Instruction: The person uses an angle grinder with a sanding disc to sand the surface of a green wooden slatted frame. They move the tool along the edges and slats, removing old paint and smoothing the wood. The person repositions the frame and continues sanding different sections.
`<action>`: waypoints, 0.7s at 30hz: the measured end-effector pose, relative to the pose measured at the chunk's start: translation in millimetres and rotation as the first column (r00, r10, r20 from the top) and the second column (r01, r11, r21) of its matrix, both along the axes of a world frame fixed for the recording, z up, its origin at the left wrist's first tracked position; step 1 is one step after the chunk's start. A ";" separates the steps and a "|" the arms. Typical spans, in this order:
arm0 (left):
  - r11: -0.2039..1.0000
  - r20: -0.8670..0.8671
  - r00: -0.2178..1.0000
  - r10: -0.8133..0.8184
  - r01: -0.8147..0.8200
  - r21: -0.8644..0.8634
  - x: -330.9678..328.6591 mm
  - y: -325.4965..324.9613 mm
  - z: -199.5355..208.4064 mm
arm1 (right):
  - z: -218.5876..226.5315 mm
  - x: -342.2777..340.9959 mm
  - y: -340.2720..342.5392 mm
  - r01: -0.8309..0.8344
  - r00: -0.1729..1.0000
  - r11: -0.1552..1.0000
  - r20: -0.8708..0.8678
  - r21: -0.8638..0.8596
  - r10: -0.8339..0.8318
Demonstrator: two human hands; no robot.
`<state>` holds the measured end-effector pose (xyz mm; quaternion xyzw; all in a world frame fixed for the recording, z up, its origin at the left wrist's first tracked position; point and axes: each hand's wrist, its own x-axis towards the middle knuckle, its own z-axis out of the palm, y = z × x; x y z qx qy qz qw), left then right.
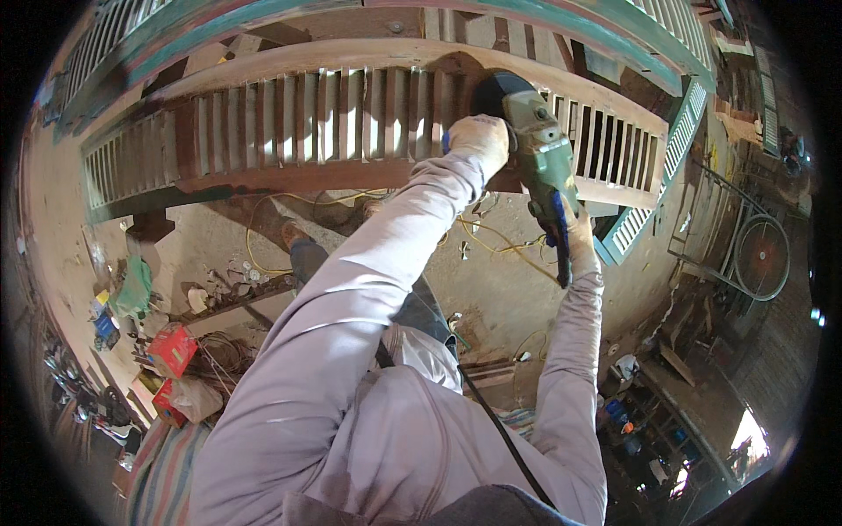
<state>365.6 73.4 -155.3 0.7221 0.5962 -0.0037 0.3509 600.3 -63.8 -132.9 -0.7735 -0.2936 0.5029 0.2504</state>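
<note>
A green-grey angle grinder (545,151) is held in both hands over a long louvered wooden shutter (289,180). My left hand (482,142) is closed beside the grinder's head, apparently round its side handle, which the fingers hide. My right hand (574,235) is wrapped round the rear of the grinder's body. The dark round disc (493,92) lies over the shutter's far rail and slats; whether it touches the wood I cannot tell. Bare reddish-brown wood shows on much of the shutter, while its left end keeps some green paint.
Green-painted shutters lie beyond, and another louvered shutter (633,230) leans at the right. A yellow cord (502,249) trails across the floor. Red boxes (172,349) and a green cloth (134,287) sit at the left. A wheel (761,256) on a metal frame stands far right.
</note>
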 end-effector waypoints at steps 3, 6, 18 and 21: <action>0.989 0.008 0.991 -0.133 0.134 -0.063 9.8 -10.3 7.8 | -6.7 0.7 -33.5 0.129 0.990 0.991 -0.066 0.047 -0.125; 0.964 -0.110 0.979 -0.173 0.145 -0.225 2.6 -29.7 21.7 | 0.8 -12.2 -63.3 0.158 0.984 0.987 -0.080 -0.036 -0.160; 0.989 -0.135 0.991 0.017 -0.037 -0.146 -104.1 -125.1 5.2 | 22.2 -111.6 -109.6 -0.096 0.965 0.986 0.229 -0.134 0.125; 0.980 -0.176 0.984 -0.024 -0.012 -0.199 -95.5 -133.7 -1.4 | 22.1 -100.8 -119.9 -0.148 0.959 0.987 0.236 -0.059 0.158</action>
